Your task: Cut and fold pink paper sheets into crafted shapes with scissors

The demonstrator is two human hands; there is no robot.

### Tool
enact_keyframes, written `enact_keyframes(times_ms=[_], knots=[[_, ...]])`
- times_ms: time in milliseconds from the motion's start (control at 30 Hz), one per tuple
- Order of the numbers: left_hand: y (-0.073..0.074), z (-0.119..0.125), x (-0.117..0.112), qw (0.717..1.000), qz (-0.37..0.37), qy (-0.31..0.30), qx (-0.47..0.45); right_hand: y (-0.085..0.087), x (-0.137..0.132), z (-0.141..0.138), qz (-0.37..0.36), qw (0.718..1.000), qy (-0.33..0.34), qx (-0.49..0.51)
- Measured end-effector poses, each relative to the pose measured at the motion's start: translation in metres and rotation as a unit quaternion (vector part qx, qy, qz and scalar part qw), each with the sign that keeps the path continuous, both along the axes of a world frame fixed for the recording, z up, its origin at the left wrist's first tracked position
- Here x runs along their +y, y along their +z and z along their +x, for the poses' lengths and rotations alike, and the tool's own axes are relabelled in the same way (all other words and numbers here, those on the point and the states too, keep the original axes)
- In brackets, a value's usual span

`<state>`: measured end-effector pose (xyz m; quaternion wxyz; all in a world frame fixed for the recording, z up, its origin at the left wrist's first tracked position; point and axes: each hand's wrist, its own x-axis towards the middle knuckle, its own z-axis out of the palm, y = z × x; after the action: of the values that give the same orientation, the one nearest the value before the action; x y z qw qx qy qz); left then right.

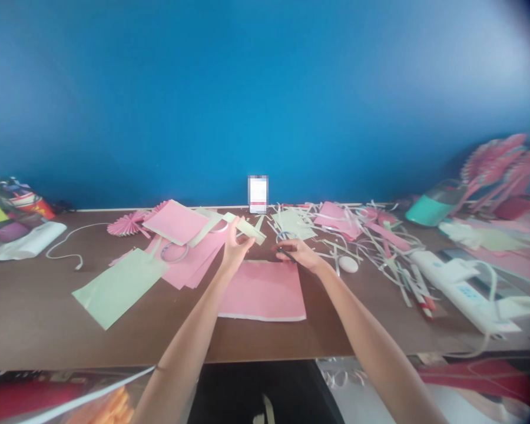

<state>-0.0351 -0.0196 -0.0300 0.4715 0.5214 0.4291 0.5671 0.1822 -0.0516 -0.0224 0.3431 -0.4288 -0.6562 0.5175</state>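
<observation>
My left hand (234,250) is raised above the brown table (35,318), its fingers pinched on a strip of pale green paper (249,229). To its right, my right hand (299,253) rests near the far edge of a pink paper sheet (265,291), its fingers closed around a pair of scissors (285,240). The pink sheet lies flat between my forearms. The scissors' handles show just above my right fingers; the blades are mostly hidden.
Pink sheets (176,222), a pale green sheet (117,287), a tape ring (174,252) and a pink paper fan (126,224) lie at the left. Paper strips (380,247), an eraser (348,264), a power strip (457,288) and pink fans (503,165) crowd the right. A white cable (66,250) trails left.
</observation>
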Motion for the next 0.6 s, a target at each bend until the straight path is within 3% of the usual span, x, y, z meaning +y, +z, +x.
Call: enact_keyframes(times_ms=[600], knots=[[0.0, -0.0021, 0.0001, 1.0, 0.013, -0.013, 0.019, -0.0057, 0.0026, 0.0022, 0.005, 1.0, -0.012, -0.012]])
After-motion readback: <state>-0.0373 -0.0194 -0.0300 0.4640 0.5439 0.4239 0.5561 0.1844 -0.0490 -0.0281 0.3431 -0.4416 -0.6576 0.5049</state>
